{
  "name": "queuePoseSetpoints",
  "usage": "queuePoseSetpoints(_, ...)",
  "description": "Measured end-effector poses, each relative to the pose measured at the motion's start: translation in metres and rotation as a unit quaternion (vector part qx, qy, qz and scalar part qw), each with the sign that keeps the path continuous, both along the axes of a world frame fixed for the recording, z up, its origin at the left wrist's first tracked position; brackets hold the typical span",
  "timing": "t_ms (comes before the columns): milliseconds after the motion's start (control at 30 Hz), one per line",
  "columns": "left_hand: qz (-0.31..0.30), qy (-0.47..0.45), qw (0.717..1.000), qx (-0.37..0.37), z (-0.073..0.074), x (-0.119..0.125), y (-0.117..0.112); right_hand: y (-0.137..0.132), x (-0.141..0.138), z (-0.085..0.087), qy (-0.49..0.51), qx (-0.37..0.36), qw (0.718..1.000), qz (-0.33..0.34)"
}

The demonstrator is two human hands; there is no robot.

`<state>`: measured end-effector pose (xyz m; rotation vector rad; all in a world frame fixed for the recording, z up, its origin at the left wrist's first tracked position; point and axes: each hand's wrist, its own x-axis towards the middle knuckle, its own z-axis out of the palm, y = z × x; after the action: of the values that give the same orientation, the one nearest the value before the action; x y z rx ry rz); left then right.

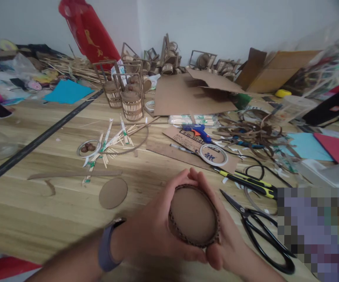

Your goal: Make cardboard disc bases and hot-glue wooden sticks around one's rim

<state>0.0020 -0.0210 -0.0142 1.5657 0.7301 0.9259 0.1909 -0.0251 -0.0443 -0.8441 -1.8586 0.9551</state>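
Both my hands are wrapped around a round cardboard piece (194,215), a disc with a corrugated strip along its rim, held above the wooden table. My left hand (154,223) curves around its left side, with a watch on the wrist. On the opposite side, my right hand (228,231) presses against the rim, and the thumbs come close together at the near edge. A loose cardboard disc (113,193) lies on the table to the left of my hands. Large black scissors (254,223) rest just right of my right hand.
Beyond my hands lie a blue glue gun (199,131), a roll of tape (213,154) and a yellow-black cutter (246,182). Small sticks (113,147) are scattered at centre-left. Lantern-like stick models (131,103) stand further back, near cardboard sheets (181,94).
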Motion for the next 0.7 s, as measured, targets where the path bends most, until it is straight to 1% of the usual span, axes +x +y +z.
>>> queuePoseSetpoints(133,0.003,0.021,0.999,-0.037,0.005,0.001,-0.002,0.000,0.002,0.000,0.005,-0.017,0.999,0.027)
queuePoseSetpoints(233,0.016,0.015,0.999,-0.032,0.004,0.002,-0.003,0.000,0.002,0.001,0.001,-0.025,0.999,0.034)
queuePoseSetpoints(400,0.083,-0.027,0.996,0.003,-0.011,0.003,-0.002,0.000,0.000,-0.003,0.037,-0.034,0.998,-0.034)
queuePoseSetpoints(533,0.075,-0.046,0.996,0.011,-0.015,0.002,-0.001,0.000,0.000,-0.007,0.020,-0.032,0.998,-0.056)
queuePoseSetpoints(700,0.074,-0.025,0.997,-0.027,-0.014,0.002,-0.001,0.000,0.002,-0.006,0.003,-0.039,0.998,-0.052)
